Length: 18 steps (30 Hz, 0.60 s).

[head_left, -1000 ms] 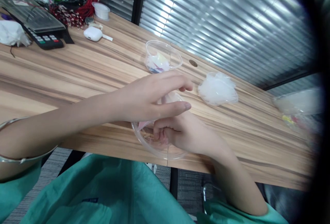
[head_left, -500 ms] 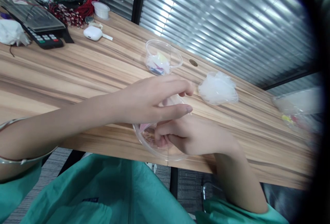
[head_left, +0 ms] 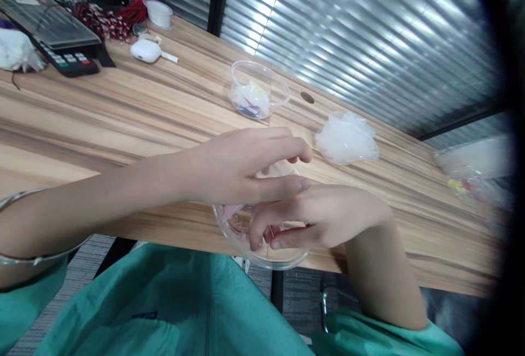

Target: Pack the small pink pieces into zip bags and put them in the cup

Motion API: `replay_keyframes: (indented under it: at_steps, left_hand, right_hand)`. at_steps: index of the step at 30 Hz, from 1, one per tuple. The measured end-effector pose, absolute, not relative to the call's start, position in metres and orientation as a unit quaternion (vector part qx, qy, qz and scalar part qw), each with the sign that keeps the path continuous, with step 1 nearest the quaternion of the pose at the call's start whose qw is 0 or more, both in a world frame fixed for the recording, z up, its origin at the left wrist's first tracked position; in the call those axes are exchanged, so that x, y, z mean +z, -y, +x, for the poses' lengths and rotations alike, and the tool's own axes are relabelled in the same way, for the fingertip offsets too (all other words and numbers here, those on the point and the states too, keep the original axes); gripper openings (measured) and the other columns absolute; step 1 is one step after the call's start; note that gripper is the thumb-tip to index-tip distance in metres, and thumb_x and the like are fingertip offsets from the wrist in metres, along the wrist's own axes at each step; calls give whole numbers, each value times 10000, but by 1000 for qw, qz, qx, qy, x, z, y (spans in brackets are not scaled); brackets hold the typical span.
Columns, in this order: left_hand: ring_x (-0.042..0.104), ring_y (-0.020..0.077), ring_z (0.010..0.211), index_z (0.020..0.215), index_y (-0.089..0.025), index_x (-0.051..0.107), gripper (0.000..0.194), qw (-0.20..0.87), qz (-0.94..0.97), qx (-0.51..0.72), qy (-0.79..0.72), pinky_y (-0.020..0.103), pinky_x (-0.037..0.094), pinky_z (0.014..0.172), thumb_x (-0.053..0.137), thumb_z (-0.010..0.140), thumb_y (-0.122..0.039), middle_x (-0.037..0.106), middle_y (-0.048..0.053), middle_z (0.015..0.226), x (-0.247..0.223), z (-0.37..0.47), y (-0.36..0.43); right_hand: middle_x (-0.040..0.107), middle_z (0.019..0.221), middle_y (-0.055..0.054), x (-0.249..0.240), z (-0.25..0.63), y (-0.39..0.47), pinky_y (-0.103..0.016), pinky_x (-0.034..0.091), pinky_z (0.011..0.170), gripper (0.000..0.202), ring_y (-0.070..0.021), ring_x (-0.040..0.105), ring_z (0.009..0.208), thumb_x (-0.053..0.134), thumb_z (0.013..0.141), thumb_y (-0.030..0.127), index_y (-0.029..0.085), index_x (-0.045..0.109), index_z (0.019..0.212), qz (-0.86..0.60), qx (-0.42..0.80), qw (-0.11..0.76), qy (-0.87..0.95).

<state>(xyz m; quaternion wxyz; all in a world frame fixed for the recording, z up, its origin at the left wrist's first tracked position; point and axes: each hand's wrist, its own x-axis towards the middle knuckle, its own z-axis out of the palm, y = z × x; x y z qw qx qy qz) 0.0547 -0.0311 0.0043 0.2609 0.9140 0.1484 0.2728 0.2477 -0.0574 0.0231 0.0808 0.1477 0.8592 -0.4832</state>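
A clear round plastic container point(head_left: 279, 264) lies at the table's front edge, with small pinkish items inside at its left. My left hand point(head_left: 250, 164) is over its far side, fingers curved and apart from the thumb; some translucent plastic shows beneath it. My right hand point(head_left: 315, 216) reaches into the container from the right, its thumb and bent fingers near each other at the tips. Whatever these fingertips may hold is hidden. The left thumb overlaps the back of the right hand.
Beyond my hands stands another clear container point(head_left: 251, 99) with small packets. To its right lies a pile of translucent bags point(head_left: 348, 138). A white earphone case point(head_left: 146, 51), a card terminal point(head_left: 68, 58), red wires point(head_left: 139, 6) and a small white cup point(head_left: 158, 13) sit at the left.
My right hand has shifted slightly right, its thumb now visible beside the bent fingers. My left hand and the near container have moved a little toward me.
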Motion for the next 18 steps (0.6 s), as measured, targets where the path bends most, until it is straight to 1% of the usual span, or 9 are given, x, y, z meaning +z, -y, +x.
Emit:
replay_keyframes:
  at_steps: [3,9,13,16,18]
  left_hand:
    - [617,184,1005,1158,-162,583,366,262,916,266,-150,262,431,836,416,1001,-447,668,70,1115,4,54,31]
    - [619,185,991,1153,-148,594,381,261,916,266,-146,270,430,821,419,1000,-450,667,72,1101,3,54,31]
    - [624,191,987,1154,-136,604,408,262,916,267,-144,280,437,817,412,1000,-461,670,81,1092,2,54,30]
    - [630,193,994,1135,-137,612,385,265,914,273,-142,283,450,828,427,997,-445,678,81,1094,3,54,30]
    - [640,182,985,1097,-153,621,336,288,903,288,-137,272,468,815,454,991,-424,692,61,1083,4,55,31]
  right_hand:
    - [716,1030,-72,22,248,56,-191,480,809,174,-121,640,923,539,973,193,108,667,1054,140,-502,79,-850]
    - [703,967,-37,20,249,57,-174,453,747,106,-101,609,847,577,949,168,127,662,997,150,-497,82,-851]
    - [695,934,-23,21,249,59,-168,442,742,94,-93,596,822,573,946,164,135,660,966,153,-483,74,-859]
    - [679,911,-20,21,248,61,-166,442,742,93,-88,589,811,564,939,153,133,654,952,166,-477,66,-860]
    - [659,890,-18,22,247,61,-163,446,714,89,-83,582,784,558,923,131,129,643,948,188,-482,67,-853]
